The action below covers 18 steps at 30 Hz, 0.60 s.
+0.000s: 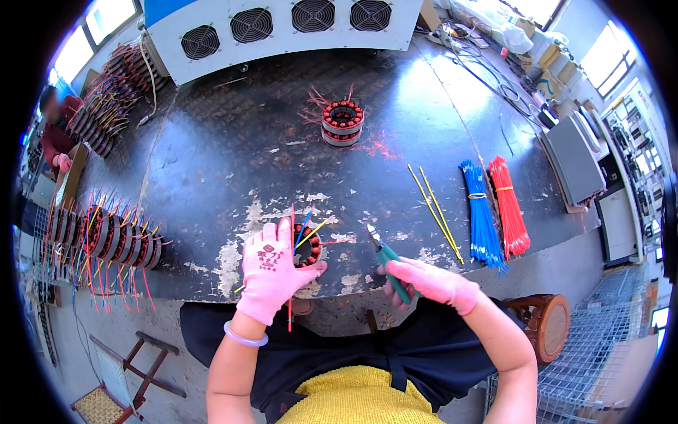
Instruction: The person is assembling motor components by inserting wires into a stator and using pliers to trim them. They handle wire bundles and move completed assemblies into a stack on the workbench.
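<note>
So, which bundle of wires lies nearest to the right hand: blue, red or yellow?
The yellow wires; they lie loose, closest to the right hand. The blue bundle and red bundle lie farther right.

We spot few packages or labels here. At one o'clock, far table corner, a crumpled clear plastic bag [494,21] sits with whitish contents. Just past it toward two o'clock, a small stack of cardboard boxes [558,67], tan and pale, some with blue print, too small to tell more. At seven o'clock, the left hand [270,272] wears a pink glove with a red printed mark [268,258] on its back, roughly square. At ten o'clock, blue panel [166,8] tops the white fan housing. We see no lit screens.
</note>
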Motion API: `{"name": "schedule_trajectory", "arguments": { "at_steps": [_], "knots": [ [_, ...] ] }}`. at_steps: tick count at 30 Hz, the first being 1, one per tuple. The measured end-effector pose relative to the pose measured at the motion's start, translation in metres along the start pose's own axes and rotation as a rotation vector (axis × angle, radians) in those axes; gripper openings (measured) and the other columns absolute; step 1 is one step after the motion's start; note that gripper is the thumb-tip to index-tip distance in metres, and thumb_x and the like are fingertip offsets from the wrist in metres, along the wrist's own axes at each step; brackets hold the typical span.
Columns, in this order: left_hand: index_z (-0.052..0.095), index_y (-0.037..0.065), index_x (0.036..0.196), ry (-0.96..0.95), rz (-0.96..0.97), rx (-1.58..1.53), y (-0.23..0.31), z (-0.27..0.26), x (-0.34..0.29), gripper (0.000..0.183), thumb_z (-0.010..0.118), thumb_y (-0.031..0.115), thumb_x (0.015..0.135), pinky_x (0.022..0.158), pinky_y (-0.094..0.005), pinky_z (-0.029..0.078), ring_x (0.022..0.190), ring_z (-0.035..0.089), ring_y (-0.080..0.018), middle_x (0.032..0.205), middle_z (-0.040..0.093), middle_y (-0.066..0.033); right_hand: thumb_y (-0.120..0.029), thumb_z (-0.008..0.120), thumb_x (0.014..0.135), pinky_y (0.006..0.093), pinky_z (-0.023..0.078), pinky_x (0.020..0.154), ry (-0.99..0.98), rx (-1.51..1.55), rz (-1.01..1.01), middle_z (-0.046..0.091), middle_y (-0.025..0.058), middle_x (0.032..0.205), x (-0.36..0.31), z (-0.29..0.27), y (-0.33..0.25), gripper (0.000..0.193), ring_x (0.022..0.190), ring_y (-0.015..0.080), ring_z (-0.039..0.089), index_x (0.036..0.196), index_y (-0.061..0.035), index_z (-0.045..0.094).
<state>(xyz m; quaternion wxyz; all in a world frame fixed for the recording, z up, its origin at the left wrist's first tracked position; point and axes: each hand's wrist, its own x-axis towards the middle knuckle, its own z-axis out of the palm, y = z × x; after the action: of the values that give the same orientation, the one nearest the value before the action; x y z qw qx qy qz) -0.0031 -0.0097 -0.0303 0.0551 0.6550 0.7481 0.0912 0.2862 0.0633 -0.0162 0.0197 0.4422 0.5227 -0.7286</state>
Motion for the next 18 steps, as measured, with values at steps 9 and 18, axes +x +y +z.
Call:
{"name": "schedule_trajectory", "arguments": {
  "at_steps": [9, 18],
  "knots": [
    [0.05, -0.002, 0.145, -0.044, -0.075, 0.055, -0.018, -0.011, 0.005, 0.103, 0.085, 0.059, 0.069, 0.102, -0.0445, 0.048, 0.12, 0.06, -0.0354, 0.131, 0.059, -0.0178, -0.054, 0.071, 0.084, 0.0458, 0.043, 0.093, 0.826, -1.493, -0.133, 0.059, 0.0155, 0.118, 0.006, -0.028, -0.013, 0.086, 0.112, 0.0317, 0.056, 0.147, -0.0011, 0.047],
    [0.049, -0.001, 0.145, -0.04, -0.019, 0.045, -0.01, -0.008, 0.012, 0.1, 0.086, 0.053, 0.069, 0.095, -0.0446, 0.05, 0.111, 0.062, -0.0377, 0.121, 0.061, -0.0201, -0.041, 0.081, 0.075, 0.0462, 0.045, 0.091, 1.057, -1.198, -0.359, 0.058, 0.0148, 0.12, -0.037, -0.074, 0.007, 0.082, 0.111, 0.0337, 0.056, 0.146, -0.0153, 0.051]
  ]
}}
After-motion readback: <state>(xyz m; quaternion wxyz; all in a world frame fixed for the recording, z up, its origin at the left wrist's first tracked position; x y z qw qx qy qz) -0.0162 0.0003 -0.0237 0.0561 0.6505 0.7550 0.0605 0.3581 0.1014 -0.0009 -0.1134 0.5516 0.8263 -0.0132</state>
